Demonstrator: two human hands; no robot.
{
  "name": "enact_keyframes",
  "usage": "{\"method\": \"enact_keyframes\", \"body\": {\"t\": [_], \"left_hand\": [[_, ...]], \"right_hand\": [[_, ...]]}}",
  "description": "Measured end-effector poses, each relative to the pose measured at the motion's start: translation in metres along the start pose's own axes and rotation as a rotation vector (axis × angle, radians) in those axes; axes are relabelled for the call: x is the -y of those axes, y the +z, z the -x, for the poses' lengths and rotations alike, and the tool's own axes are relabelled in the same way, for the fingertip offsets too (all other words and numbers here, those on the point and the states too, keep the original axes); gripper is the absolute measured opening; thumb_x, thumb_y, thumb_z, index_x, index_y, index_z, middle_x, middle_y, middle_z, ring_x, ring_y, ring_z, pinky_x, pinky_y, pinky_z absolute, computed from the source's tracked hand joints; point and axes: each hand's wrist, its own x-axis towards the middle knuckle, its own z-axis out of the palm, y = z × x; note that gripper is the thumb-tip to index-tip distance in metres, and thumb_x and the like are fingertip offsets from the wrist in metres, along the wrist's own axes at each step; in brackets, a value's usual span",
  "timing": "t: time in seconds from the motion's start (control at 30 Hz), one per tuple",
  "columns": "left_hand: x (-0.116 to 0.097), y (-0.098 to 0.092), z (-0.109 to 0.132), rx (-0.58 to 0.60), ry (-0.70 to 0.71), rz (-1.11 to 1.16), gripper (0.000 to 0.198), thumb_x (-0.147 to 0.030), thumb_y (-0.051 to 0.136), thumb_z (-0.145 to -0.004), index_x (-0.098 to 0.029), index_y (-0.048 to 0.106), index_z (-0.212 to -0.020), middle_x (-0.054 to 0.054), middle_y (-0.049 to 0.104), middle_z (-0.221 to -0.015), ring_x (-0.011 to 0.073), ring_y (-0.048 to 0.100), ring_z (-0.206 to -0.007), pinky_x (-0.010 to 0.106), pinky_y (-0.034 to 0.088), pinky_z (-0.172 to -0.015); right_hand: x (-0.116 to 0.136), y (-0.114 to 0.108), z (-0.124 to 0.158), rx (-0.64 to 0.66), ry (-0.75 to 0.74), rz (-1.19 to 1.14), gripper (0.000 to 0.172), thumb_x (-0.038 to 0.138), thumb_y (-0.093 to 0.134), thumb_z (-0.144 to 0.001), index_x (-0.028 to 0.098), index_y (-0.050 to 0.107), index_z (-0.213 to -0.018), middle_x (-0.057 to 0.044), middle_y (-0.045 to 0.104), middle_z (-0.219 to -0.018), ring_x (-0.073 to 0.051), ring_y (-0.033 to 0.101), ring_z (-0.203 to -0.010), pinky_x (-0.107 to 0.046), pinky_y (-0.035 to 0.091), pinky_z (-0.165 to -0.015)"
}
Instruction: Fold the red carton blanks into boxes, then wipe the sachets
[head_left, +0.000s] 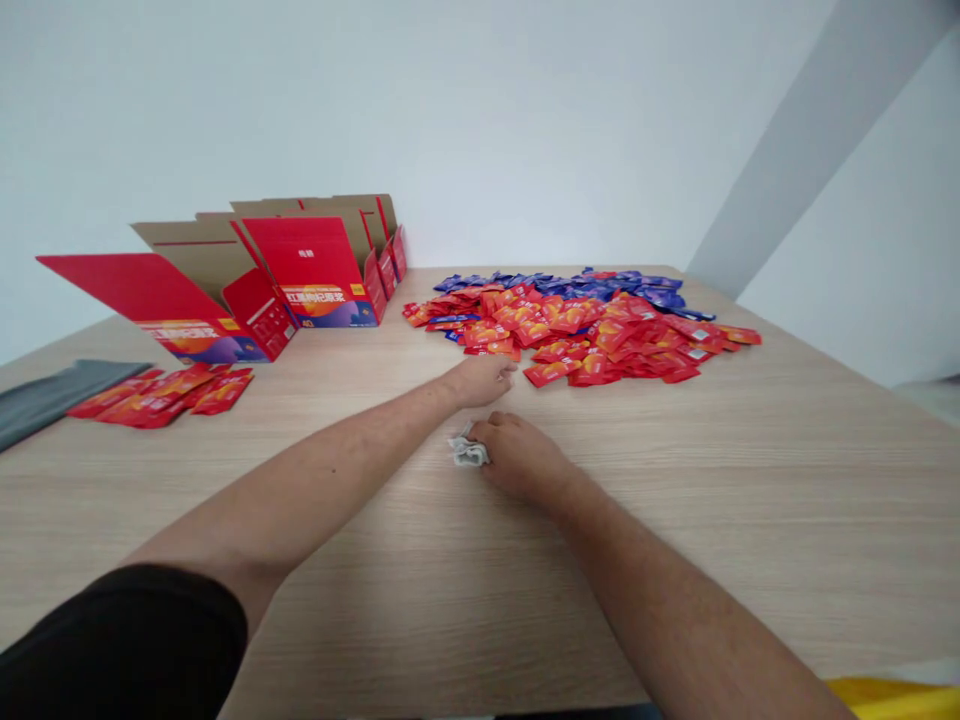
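From my remote seat I see the left grip [480,380] just beside the near edge of one large heap of red and blue sachets [570,325], too many to count, with its fingers so turned that I cannot tell whether it is open or closed; the right grip [517,458] is closed over one crumpled white wad [466,450] on the desk [787,500]. Farther left lie roughly a dozen red sachets [161,395], next to one grey sheet [64,400]. Behind them stand three open red cardboard boxes [315,270], the rearmost partly hidden.
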Motion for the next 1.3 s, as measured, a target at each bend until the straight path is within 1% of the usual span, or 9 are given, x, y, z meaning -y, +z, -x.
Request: {"method": "enact_keyframes", "body": {"t": [0.2,0.33,0.5,0.57,0.67,0.8,1.03,1.17,1.3], "left_hand": [[-0.03,0.026,-0.055,0.093,-0.003,-0.17,0.044,-0.039,0.069,-0.088,-0.012,0.069,-0.124,0.023,0.07,-0.129,0.038,0.066,-0.121,0.046,0.049,-0.104],[-0.032,0.04,-0.068,0.03,-0.051,-0.208,0.054,-0.049,0.069,-0.088,-0.011,0.066,-0.126,0.025,0.068,-0.131,0.0388,0.064,-0.124,0.046,0.048,-0.104],[-0.029,0.043,-0.071,-0.016,-0.167,-0.15,0.078,-0.047,0.086,-0.072,-0.012,0.058,-0.136,0.019,0.069,-0.132,0.0334,0.066,-0.119,0.036,0.051,-0.096],[-0.028,0.041,-0.07,-0.015,-0.205,-0.11,0.075,-0.045,0.086,-0.072,-0.013,0.06,-0.134,0.016,0.071,-0.126,0.0303,0.068,-0.112,0.033,0.051,-0.089],[-0.028,0.035,-0.065,0.003,-0.224,-0.047,0.05,-0.039,0.082,-0.075,-0.015,0.069,-0.116,0.01,0.075,-0.108,0.0266,0.069,-0.099,0.03,0.049,-0.077],[-0.032,0.027,-0.05,0.055,-0.209,0.064,0.013,-0.028,0.078,-0.071,-0.018,0.071,-0.077,0.001,0.066,-0.07,0.0203,0.064,-0.074,0.027,0.04,-0.062],[-0.01,0.014,0.007,0.005,-0.313,0.37,0.018,-0.014,0.074,-0.062,-0.019,0.058,-0.058,-0.004,0.049,-0.05,0.0141,0.048,-0.057,0.025,0.027,-0.05],[0.014,0.006,0.04,-0.079,-0.43,0.705,0.014,-0.017,0.07,-0.07,-0.019,0.056,-0.071,-0.002,0.056,-0.058,0.0145,0.057,-0.059,0.022,0.04,-0.055],[0.027,-0.007,0.074,-0.104,-0.495,1.104,0.022,-0.021,0.059,-0.074,-0.018,0.06,-0.095,0.008,0.072,-0.086,0.0218,0.072,-0.077,0.033,0.058,-0.069]], "right_hand": [[-0.001,0.001,-0.002,0.005,-0.008,-0.009,0.04,0.017,0.064,-0.088,0.019,0.068,-0.128,-0.016,0.071,-0.121,-0.027,0.066,-0.117,-0.036,0.048,-0.101],[-0.001,0.0,-0.003,0.003,-0.001,-0.009,0.044,0.018,0.066,-0.087,0.014,0.068,-0.131,-0.019,0.069,-0.131,-0.029,0.065,-0.121,-0.037,0.048,-0.105],[-0.001,-0.001,-0.006,0.022,0.024,0.0,0.041,0.02,0.067,-0.088,0.012,0.069,-0.128,-0.019,0.071,-0.127,-0.028,0.066,-0.121,-0.035,0.049,-0.105],[-0.001,-0.001,-0.006,0.032,0.026,0.005,0.04,0.019,0.067,-0.087,0.013,0.069,-0.126,-0.018,0.072,-0.125,-0.028,0.066,-0.12,-0.035,0.049,-0.104],[-0.001,-0.001,-0.005,0.034,0.025,0.014,0.041,0.02,0.066,-0.087,0.016,0.068,-0.128,-0.016,0.072,-0.122,-0.026,0.066,-0.117,-0.035,0.049,-0.101],[0.0,-0.001,-0.004,0.025,0.019,0.032,0.038,0.019,0.061,-0.09,0.02,0.069,-0.127,-0.013,0.073,-0.114,-0.026,0.068,-0.109,-0.036,0.05,-0.098],[0.002,0.0,-0.001,0.012,-0.003,0.06,0.027,0.019,0.061,-0.09,0.018,0.071,-0.115,-0.014,0.072,-0.116,-0.026,0.065,-0.112,-0.035,0.048,-0.098],[0.004,0.0,0.001,0.017,-0.031,0.076,0.025,0.019,0.061,-0.092,0.019,0.07,-0.115,-0.014,0.071,-0.117,-0.026,0.064,-0.114,-0.035,0.046,-0.1],[0.003,-0.002,0.001,0.038,-0.056,0.084,0.023,0.019,0.062,-0.092,0.02,0.071,-0.112,-0.012,0.072,-0.11,-0.024,0.066,-0.106,-0.033,0.046,-0.097]]}}
